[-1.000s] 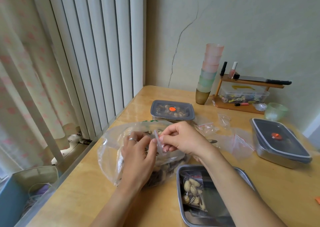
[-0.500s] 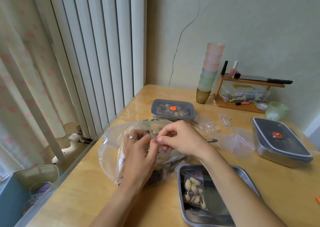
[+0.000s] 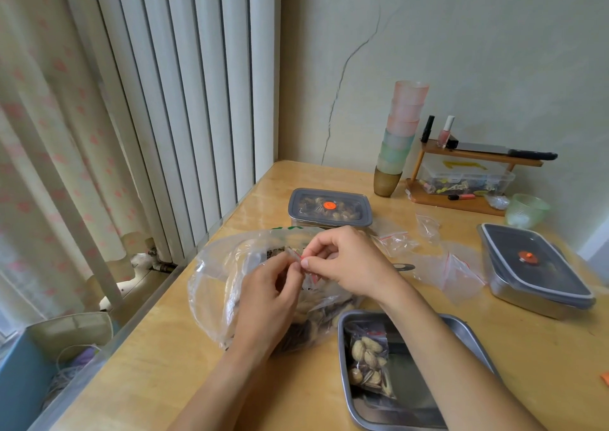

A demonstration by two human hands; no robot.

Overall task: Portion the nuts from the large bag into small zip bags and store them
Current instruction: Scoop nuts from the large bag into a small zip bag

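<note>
A large clear bag of nuts (image 3: 214, 275) lies open on the wooden table (image 3: 158, 358). Above it my left hand (image 3: 267, 295) and my right hand (image 3: 349, 262) both pinch the red-striped top edge of a small zip bag (image 3: 304, 274), fingertips close together. The bag's lower part is mostly hidden behind my hands. A filled small zip bag of nuts (image 3: 367, 364) lies in an open steel tray (image 3: 428, 414) near the front edge, under my right forearm.
A lidded container of nuts (image 3: 329, 208) stands behind the large bag. A second lidded steel container (image 3: 534, 266) sits at right. Empty zip bags (image 3: 451, 272) lie between them. Stacked cups (image 3: 400, 137), a small wooden shelf (image 3: 461, 200) and a green bowl (image 3: 527, 210) stand by the wall.
Both hands stayed over the large bag and shifted slightly upward; the fingertips have drawn closer together along the small bag's top edge.
</note>
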